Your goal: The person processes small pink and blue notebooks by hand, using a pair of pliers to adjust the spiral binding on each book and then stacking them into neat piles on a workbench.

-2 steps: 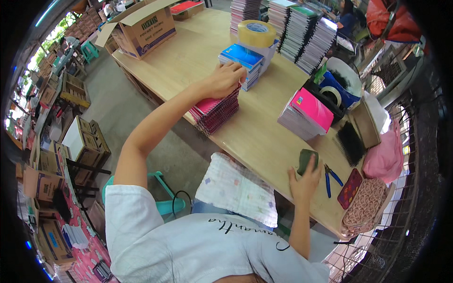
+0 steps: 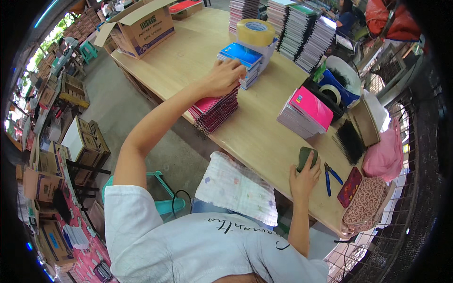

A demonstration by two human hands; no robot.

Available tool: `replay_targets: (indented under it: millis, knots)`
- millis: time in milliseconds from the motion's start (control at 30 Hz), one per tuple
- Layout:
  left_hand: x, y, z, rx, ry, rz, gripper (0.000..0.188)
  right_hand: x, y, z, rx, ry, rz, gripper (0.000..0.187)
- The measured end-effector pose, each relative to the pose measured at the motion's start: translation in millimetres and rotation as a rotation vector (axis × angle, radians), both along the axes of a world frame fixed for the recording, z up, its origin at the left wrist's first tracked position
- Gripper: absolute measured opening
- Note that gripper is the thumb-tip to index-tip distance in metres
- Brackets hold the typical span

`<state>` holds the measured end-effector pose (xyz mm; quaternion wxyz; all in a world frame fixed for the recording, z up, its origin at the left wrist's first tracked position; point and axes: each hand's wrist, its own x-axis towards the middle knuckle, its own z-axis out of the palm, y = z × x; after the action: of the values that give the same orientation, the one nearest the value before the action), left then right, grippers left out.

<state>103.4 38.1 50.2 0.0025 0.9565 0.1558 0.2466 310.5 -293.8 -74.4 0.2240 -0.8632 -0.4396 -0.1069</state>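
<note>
Hardly any change: left hand (image 2: pixel 225 78) curls over red notebooks (image 2: pixel 216 112), 11 o'clock; right hand (image 2: pixel 304 183) touches green block (image 2: pixel 302 154), 3 o'clock; can't tell either grip's closure.

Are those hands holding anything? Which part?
Right hand: dark green block, by its near end. Left hand: at the far top of the red notebooks; grip unclear.

Surface (image 2: pixel 188 54): cardboard box (image 2: pixel 147 37), far left; notebook stacks (image 2: pixel 298 32), far side; tape roll (image 2: pixel 255 32), before these; notepad stack (image 2: pixel 240 55), before roll; notebook pile (image 2: pixel 215 113), near edge, beneath left fingers (image 2: pixel 234 67); memo stack (image 2: pixel 307 112), right of pile; block (image 2: pixel 306 154), against right fingers (image 2: pixel 315 170); pliers (image 2: pixel 329 181), right of block; case (image 2: pixel 349 187), between pliers and pouch (image 2: pixel 364 203).
</note>
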Motion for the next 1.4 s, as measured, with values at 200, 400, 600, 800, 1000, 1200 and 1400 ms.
replay_targets:
  millis: [200,400,600,800,1000,1200,1400]
  knots:
    - [38,-86,49,-0.357,-0.397,-0.017,0.032,48,-43,22,-0.217,-0.042,0.019,0.075]
    - [188,-42,-2,-0.676,-0.007,0.258,0.053,164,-6,35,0.015,-0.072,-0.046,0.031]
    - [199,-9,-24,-0.612,0.089,0.304,0.041,209,24,-2,-0.186,-0.322,0.048,0.029]
    - [161,-66,3,-0.701,-0.716,-0.132,0.064,268,-15,-18,-0.043,-0.091,0.045,0.044]
    - [48,-152,-63,-0.69,-0.567,-0.268,0.058,177,-31,48,0.256,0.183,0.352,0.026]
    - [50,-174,-137,-0.77,-0.613,0.018,0.022,68,0,42,0.28,0.494,0.523,0.026]
    - [67,-177,-134,-0.832,-0.616,0.032,0.022,49,9,40,0.305,0.6,0.478,0.022]
